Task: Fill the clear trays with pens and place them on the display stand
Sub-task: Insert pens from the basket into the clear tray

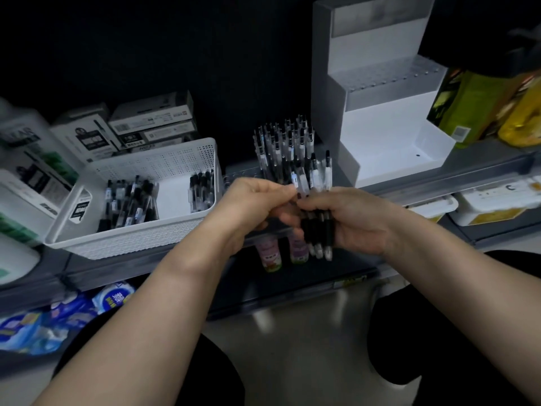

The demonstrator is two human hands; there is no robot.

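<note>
right hand (360,221) grips a bundle of clear black-grip pens (317,230); left hand (251,200) pinches one. best slot it upright, tip down, into the clear tray (241,173) at twelve o'clock, beside the white display stand (389,136).

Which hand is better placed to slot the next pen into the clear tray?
Probably the left hand: it pinches the top of a single pen, just in front of the clear tray. The right hand grips the bundle of pens.
</note>
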